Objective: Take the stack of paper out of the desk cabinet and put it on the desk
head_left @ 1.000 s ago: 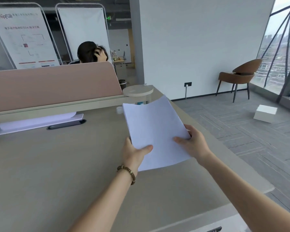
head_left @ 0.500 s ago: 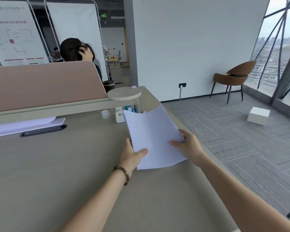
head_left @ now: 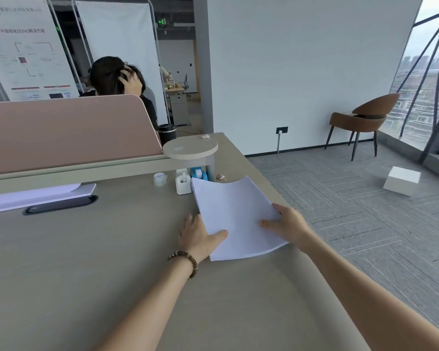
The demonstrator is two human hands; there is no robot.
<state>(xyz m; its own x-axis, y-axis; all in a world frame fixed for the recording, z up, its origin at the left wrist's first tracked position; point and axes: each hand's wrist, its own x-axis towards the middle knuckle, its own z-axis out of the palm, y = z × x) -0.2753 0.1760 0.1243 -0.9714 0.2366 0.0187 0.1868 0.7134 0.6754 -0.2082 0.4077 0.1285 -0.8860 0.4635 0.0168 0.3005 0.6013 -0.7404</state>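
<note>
A white stack of paper [head_left: 235, 216] lies low over the right part of the beige desk [head_left: 86, 262], its near edge on the desktop and its far edge curling up. My left hand [head_left: 197, 235] holds the stack's left edge, thumb on top; a beaded bracelet is on that wrist. My right hand [head_left: 288, 224] holds the right edge, thumb pressed on the top sheet, fingers hidden beneath. The desk cabinet is out of view.
Just behind the paper stand a white tape dispenser [head_left: 183, 183], a blue one [head_left: 199, 173] and a small jar [head_left: 160, 179] under a round shelf [head_left: 190, 148]. A pink divider [head_left: 66, 130] backs the desk; a person sits behind it. The desk's right edge drops to carpet with a white box [head_left: 402, 181] and a brown chair [head_left: 363, 120].
Both hands have lowered the stack of paper from mid-air down to the desktop and slightly forward. My head has tilted, shifting the scene.
</note>
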